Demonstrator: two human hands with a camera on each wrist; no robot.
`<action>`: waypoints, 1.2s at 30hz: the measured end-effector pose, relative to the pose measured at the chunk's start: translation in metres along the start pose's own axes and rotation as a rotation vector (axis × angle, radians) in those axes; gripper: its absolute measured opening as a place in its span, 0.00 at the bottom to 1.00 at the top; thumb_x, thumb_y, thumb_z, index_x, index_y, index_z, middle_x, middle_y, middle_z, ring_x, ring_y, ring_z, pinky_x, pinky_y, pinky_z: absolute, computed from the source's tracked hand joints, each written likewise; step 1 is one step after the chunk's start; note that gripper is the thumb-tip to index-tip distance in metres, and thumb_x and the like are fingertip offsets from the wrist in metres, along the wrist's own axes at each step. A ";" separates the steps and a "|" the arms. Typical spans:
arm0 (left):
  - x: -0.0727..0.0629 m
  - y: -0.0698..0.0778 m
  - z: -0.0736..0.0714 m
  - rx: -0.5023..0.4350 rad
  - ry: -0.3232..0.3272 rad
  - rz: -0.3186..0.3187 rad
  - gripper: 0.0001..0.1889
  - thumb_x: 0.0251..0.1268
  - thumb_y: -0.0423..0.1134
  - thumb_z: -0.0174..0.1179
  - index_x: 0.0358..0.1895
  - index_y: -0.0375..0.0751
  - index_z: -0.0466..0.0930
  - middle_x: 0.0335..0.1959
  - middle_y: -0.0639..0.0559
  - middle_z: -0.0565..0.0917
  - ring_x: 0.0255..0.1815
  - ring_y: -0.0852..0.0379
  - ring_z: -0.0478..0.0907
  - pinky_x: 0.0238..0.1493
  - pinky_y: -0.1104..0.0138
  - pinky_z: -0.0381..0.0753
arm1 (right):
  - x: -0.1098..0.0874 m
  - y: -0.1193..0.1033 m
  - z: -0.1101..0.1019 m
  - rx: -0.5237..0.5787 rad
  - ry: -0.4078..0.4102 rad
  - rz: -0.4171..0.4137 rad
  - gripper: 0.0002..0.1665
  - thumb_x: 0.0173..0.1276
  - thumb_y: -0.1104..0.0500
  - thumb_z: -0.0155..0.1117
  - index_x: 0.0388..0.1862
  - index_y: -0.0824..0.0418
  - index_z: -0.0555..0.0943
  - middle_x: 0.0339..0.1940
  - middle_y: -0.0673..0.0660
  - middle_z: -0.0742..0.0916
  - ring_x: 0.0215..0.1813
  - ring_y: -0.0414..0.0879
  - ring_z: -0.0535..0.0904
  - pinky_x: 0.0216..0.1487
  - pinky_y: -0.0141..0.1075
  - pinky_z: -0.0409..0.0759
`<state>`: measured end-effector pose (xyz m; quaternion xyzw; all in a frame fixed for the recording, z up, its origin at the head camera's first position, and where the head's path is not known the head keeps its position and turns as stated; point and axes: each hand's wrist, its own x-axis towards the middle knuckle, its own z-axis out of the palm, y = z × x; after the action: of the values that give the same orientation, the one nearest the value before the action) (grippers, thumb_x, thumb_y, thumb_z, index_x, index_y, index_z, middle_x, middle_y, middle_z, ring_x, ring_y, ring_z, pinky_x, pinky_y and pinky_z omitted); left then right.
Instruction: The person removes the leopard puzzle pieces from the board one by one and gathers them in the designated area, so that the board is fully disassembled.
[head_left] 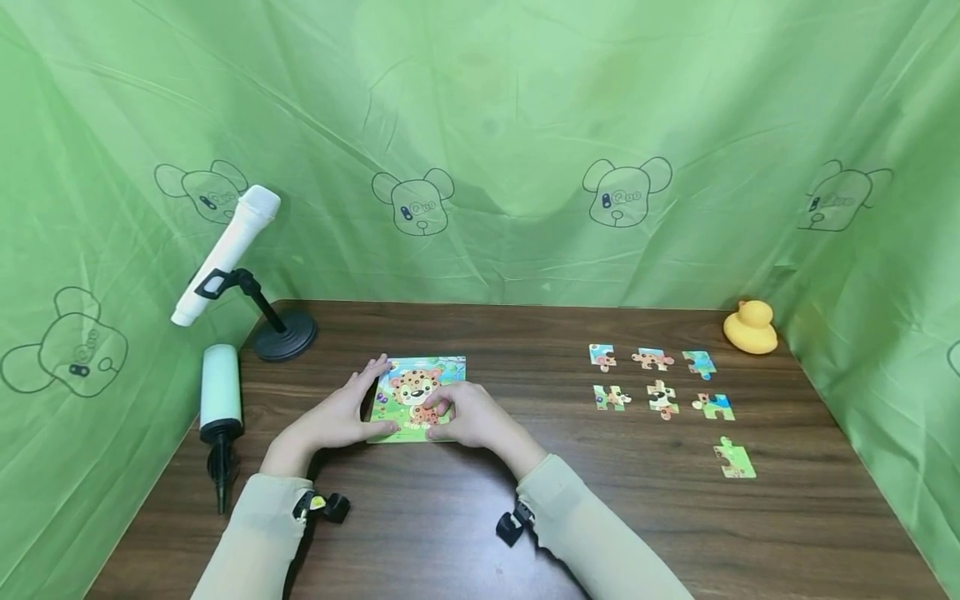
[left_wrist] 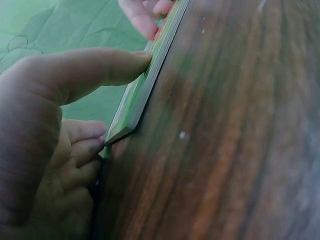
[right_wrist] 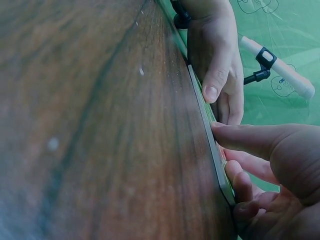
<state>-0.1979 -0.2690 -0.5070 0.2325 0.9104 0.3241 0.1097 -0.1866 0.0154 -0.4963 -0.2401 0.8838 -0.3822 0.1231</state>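
A square picture puzzle (head_left: 401, 414) with a cartoon leopard on a green and blue ground lies flat on the table between both hands. My left hand (head_left: 337, 417) spans its left side, fingers stretched toward the top left corner and thumb resting on the lower left. In the left wrist view the straight thumb (left_wrist: 107, 67) presses on the board by its edge. My right hand (head_left: 480, 419) bends over the right half, index fingertip on the leopard and thumb tip at the lower edge. I cannot tell whether these two fingers pinch a piece. Its other fingers are curled in.
Several loose jigsaw pieces (head_left: 652, 359) lie in rows on the right, with a green corner piece (head_left: 738, 461) nearest me. A yellow rubber duck (head_left: 752, 327) sits at the back right. A white microphone (head_left: 228, 250) on a black stand (head_left: 286, 335) and a pale green pump (head_left: 221, 392) are left.
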 end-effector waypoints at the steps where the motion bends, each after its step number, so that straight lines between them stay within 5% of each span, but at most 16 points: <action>1: 0.000 0.000 0.000 -0.001 0.000 0.001 0.60 0.64 0.56 0.80 0.89 0.35 0.51 0.91 0.34 0.49 0.90 0.33 0.45 0.87 0.36 0.45 | 0.000 0.000 0.000 0.000 0.000 -0.002 0.24 0.59 0.57 0.89 0.54 0.55 0.92 0.40 0.49 0.88 0.32 0.34 0.77 0.44 0.32 0.79; 14: 0.002 0.000 0.000 -0.002 -0.020 -0.048 0.61 0.64 0.58 0.79 0.90 0.39 0.50 0.92 0.38 0.47 0.91 0.33 0.43 0.88 0.36 0.45 | 0.000 -0.001 -0.001 -0.002 -0.001 -0.028 0.25 0.60 0.58 0.89 0.54 0.54 0.88 0.44 0.51 0.89 0.32 0.35 0.77 0.43 0.33 0.80; 36: 0.001 0.003 -0.001 -0.001 -0.035 -0.029 0.60 0.64 0.56 0.79 0.89 0.36 0.51 0.92 0.38 0.46 0.91 0.36 0.40 0.88 0.37 0.42 | -0.002 -0.005 -0.002 0.009 -0.021 -0.027 0.27 0.59 0.58 0.89 0.55 0.54 0.86 0.42 0.48 0.90 0.32 0.35 0.79 0.41 0.31 0.80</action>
<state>-0.1979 -0.2666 -0.5044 0.2248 0.9116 0.3187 0.1301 -0.1844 0.0144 -0.4908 -0.2554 0.8774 -0.3852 0.1283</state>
